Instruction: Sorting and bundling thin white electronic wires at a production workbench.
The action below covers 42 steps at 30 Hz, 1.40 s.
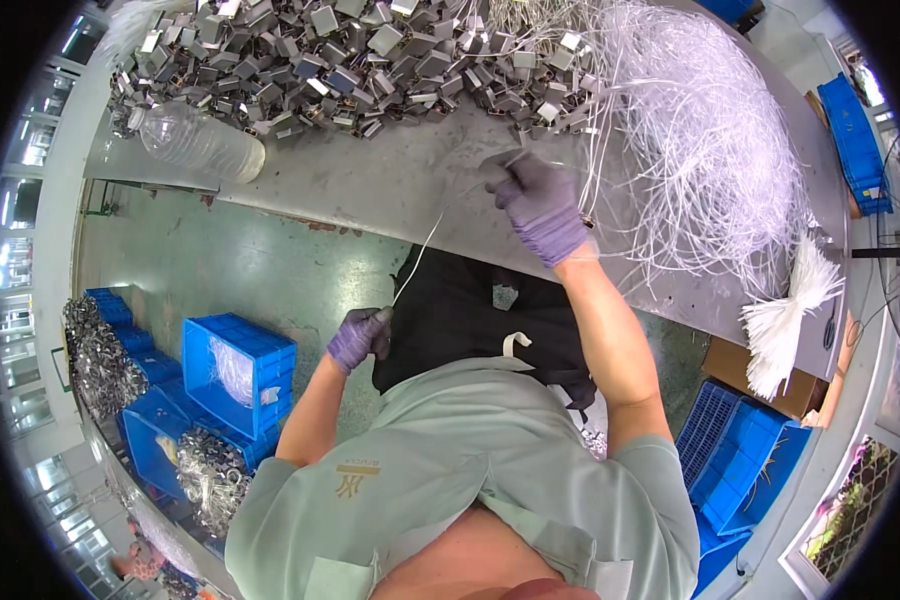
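Both my hands wear purple-grey gloves. My left hand (360, 338) is beside my lap, below the table's near edge. Its fingers are closed on a thin white strand (417, 262), which sticks up toward the table. Above the grey metal table (370, 185), my right hand (535, 195) has its fingers bent together; what they hold, if anything, is too fine to make out. Close to its right lies a large tangled heap of thin white strands (710, 150). Beyond it is a pile of small grey metal-cased parts (370, 55).
A clear plastic bottle (200, 143) lies on the table at left. A tied white bundle (792, 315) hangs at the right edge. Blue crates (238, 370) stand at lower left, and more blue crates (735, 455) at lower right. A cardboard box (765, 380) sits under the table.
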Tool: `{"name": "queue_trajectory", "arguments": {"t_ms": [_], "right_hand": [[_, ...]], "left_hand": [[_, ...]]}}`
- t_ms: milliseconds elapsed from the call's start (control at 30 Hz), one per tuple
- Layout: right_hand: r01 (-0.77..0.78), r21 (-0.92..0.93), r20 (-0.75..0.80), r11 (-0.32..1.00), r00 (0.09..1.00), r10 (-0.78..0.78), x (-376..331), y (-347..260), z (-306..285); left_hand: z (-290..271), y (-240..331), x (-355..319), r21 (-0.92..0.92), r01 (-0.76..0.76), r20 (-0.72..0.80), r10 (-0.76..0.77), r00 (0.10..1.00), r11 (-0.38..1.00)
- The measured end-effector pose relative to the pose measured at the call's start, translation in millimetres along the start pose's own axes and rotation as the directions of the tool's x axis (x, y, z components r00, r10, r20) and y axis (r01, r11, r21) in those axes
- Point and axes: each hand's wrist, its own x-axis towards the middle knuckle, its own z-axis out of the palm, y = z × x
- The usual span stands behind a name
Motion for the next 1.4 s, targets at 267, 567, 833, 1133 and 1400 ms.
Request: {"name": "queue_trajectory", "arguments": {"t_ms": [267, 567, 833, 1133, 1400], "right_hand": [[-0.069, -0.453, 0.124, 0.889, 0.982, 0.140, 41.6, 78.4, 60.3], [-0.391, 0.234, 0.434, 0.890, 0.861, 0.264, 31.7, 67.7, 73.1], [-0.439, 0.397, 0.431, 0.806, 0.864, 0.258, 16.8, 28.7, 41.9], [-0.329, 0.309, 0.303, 0.892, 0.923, 0.235, 8.6, 5.4, 18.6], [-0.212, 0.136, 0.351, 0.968, 0.924, 0.153, -22.6, 18.3, 57.8]], "left_hand": [[-20.1, -17.7, 29.2, -0.011, 0.087, 0.104, -0.085, 0.991, 0.996], [-14.1, -12.8, 25.0, -0.106, -0.031, 0.016, 0.032, 0.999, 0.994], [1.4, 31.4, 25.5, -0.060, -0.244, 0.025, 0.246, 0.969, 0.968], [29.4, 75.4, 27.0, 0.035, -0.358, -0.070, 0.360, 0.930, 0.933], [73.8, 138.5, 62.2, 0.022, -0.566, -0.138, 0.563, 0.815, 0.824]]}}
